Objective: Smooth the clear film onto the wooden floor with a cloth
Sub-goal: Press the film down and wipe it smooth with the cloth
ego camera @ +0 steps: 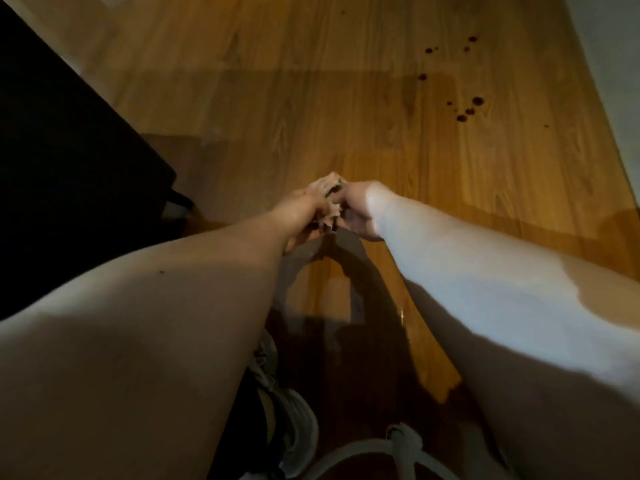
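Both my arms reach forward and down over the wooden floor (pixel 398 140). My left hand (pixel 301 211) and my right hand (pixel 358 213) meet in the middle and together grip a crumpled pale cloth (pixel 327 194), bunched between the fingers. A glossy clear film (pixel 519 188) lies on the floor; its edge shows as a faint line running from the middle towards the right. Whether the cloth touches the floor cannot be told.
A large black object (pixel 69 161) fills the left side. Several dark red spots (pixel 467 109) dot the floor at the upper right. A pale wall or baseboard (pixel 609 64) runs along the right. My shoes (pixel 294 417) and a white cord (pixel 363 455) are at the bottom.
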